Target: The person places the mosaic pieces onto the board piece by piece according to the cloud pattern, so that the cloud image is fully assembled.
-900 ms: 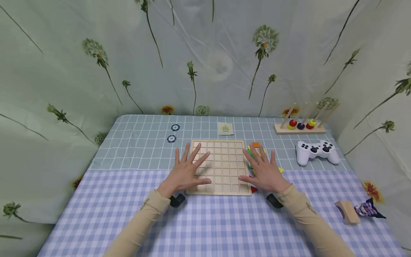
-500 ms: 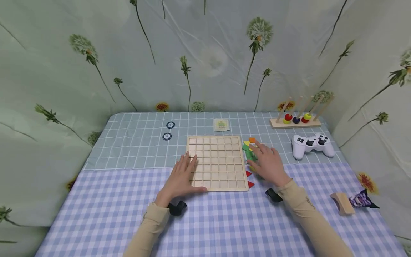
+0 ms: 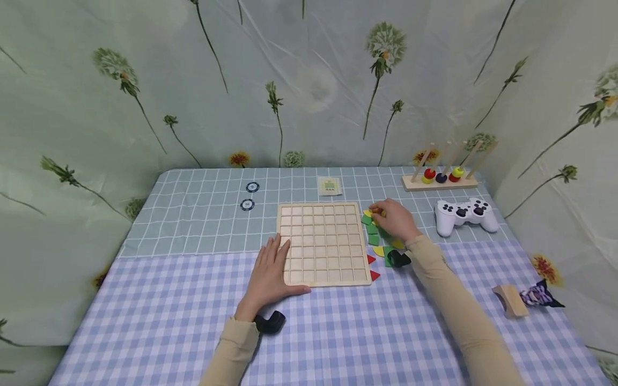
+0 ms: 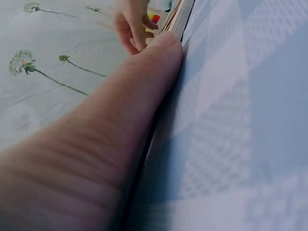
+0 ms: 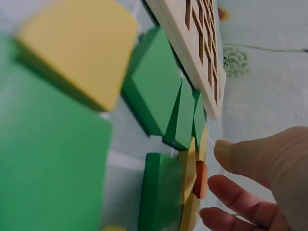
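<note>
My left hand [image 3: 271, 273] rests at the left front corner of a wooden grid board [image 3: 322, 244], its thumb along the front edge. In the left wrist view that thumb [image 4: 166, 41] touches the board's side. Beyond the board's right side, my right hand [image 3: 397, 220] reaches over a group of coloured blocks. Its thumb and fingers are bent and apart, the fingertips close by an orange block [image 5: 200, 180] in the right wrist view. Green blocks [image 3: 373, 239], yellow rounded blocks [image 3: 379, 251] and red triangles [image 3: 375, 275] lie along the board; the hand hides some pieces.
Behind the board lies a small patterned card [image 3: 329, 186]. Two poker chips [image 3: 248, 205] are at the back left. A peg stand with beads [image 3: 440, 183] and a white game controller [image 3: 465, 215] stand right. A wooden arch block [image 3: 510, 301] and a purple wrapped item [image 3: 541, 295] lie front right.
Both hands were spread above the board's sides. The left hand has come down onto its corner. The right has moved to the far blocks and bent its fingers. The head view has shifted slightly.
</note>
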The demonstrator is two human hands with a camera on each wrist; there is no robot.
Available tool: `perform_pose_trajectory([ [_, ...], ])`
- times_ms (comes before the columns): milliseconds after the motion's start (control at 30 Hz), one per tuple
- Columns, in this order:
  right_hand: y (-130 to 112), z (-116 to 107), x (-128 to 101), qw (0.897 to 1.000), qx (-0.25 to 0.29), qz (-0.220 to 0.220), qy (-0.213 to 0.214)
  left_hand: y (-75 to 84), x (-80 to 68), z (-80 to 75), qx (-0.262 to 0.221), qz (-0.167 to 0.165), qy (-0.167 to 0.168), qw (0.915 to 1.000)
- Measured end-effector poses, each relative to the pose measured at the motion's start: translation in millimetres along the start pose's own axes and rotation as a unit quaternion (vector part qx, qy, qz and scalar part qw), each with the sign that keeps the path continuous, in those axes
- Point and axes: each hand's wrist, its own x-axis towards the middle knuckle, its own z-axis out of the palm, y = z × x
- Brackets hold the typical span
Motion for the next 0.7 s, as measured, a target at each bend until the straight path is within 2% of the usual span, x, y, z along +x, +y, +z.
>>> perform_pose_trajectory([
  [233,3.2,2.1,12.0,0.999,0.002,0.021,-0.040,0.2,-1.1,4.2,-0.001,0.003,0.019,0.9998],
  [433,5.2,1.5,11.2,1.000,-0.009,0.014,-0.022,0.2,-0.8,7.2,0.005,0.002,0.018,0.9998],
  [500,5.3,2.3,11.1,1.000,0.011,0.014,-0.005,-0.9,-0.5,7.4,0.006,0.001,0.018,0.9998],
  [567,5.2,3.9,10.6,0.998,0.053,0.023,0.014,-2.0,-0.5,7.0,0.008,0.000,0.017,0.9998],
  [700,4.8,8.2,9.4,0.990,0.128,0.053,0.036,-3.7,-1.0,6.0,0.011,-0.004,0.017,0.9998],
])
